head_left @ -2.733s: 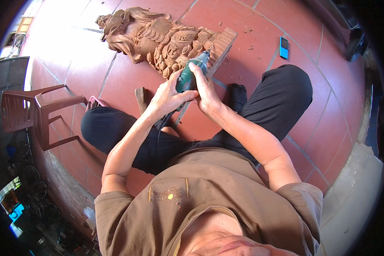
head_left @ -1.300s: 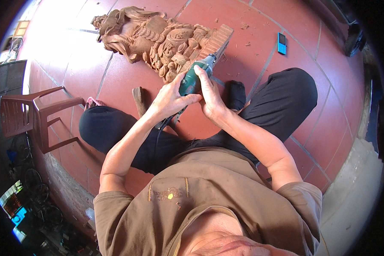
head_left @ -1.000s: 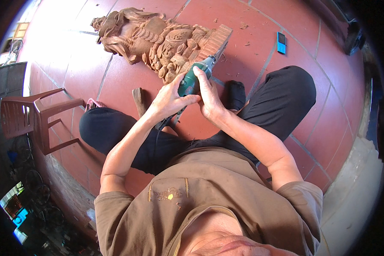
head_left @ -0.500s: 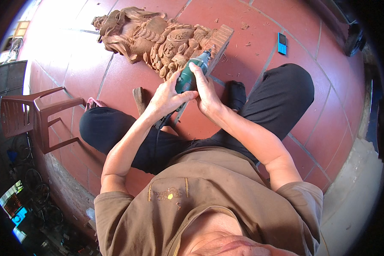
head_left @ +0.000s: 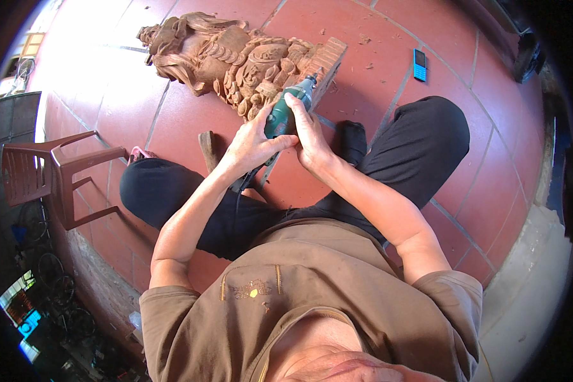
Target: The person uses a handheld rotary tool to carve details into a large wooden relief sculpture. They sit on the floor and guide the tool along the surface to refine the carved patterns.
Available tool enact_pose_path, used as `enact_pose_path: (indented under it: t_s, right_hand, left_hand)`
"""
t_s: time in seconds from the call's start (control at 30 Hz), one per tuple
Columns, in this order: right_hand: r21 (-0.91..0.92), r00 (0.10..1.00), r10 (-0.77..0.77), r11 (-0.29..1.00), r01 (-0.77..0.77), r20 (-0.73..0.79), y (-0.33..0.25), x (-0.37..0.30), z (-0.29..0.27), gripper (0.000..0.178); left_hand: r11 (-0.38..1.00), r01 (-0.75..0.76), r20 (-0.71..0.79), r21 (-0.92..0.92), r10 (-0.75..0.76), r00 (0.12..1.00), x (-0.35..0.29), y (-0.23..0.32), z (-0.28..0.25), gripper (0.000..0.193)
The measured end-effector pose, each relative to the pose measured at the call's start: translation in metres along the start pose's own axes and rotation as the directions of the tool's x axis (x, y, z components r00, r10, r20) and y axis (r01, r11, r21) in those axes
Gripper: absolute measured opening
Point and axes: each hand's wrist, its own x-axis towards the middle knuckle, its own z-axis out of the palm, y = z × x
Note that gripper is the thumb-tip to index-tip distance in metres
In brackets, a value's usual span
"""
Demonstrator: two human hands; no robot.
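Note:
Both my hands are closed round a green rotary tool (head_left: 281, 118) with a grey nose. My left hand (head_left: 253, 141) grips its left side and back end, and my right hand (head_left: 308, 135) wraps the right side with the thumb along the top. The tool's tip points up at the base end of a brown carved wooden statue (head_left: 251, 63), which lies on its back on the floor. Whether the tip touches the wood I cannot tell. From the tool's rear a dark cord (head_left: 237, 202) runs down past my lap.
Red floor tiles (head_left: 191, 121) carry scattered wood chips near the statue's base. A blue mobile phone (head_left: 419, 65) lies to the right. At the left stands a brown plastic chair (head_left: 63, 167). A wooden mallet-like piece (head_left: 207, 150) is beside my left knee.
Hardly anything differs. My hands and the rotary tool sit very slightly further right, still at the statue's base.

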Motion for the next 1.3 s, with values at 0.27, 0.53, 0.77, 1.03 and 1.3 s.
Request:
enact_pose_path:
  t_s: [0.27,0.53,0.77,1.03,1.3]
  right_hand:
    - [0.02,0.999,0.043,0.999,-0.043,0.02,-0.004,-0.002,-0.007,0.054]
    - [0.016,0.999,0.036,0.999,-0.036,0.007,-0.003,-0.007,-0.004,0.055]
    - [-0.006,0.998,0.057,0.998,-0.057,0.026,-0.005,-0.005,0.006,0.043]
    - [-0.014,0.999,0.033,0.999,-0.032,0.012,-0.003,-0.003,0.001,0.044]
    - [0.016,0.999,0.03,0.999,-0.03,0.019,-0.004,-0.006,-0.009,0.051]
  left_hand:
    - [1.0,0.01,0.043,-0.018,-0.009,0.999,0.002,0.002,0.002,0.084]
    - [1.0,-0.002,0.047,-0.016,0.003,0.999,0.0,-0.001,0.0,0.086]
    - [0.999,0.022,-0.01,-0.039,-0.022,1.0,0.001,-0.011,-0.001,0.089]
    - [0.999,0.002,0.016,-0.042,-0.001,1.0,-0.001,-0.002,-0.001,0.085]
    - [0.998,0.05,0.091,-0.036,-0.046,0.995,0.001,0.004,0.0,0.083]
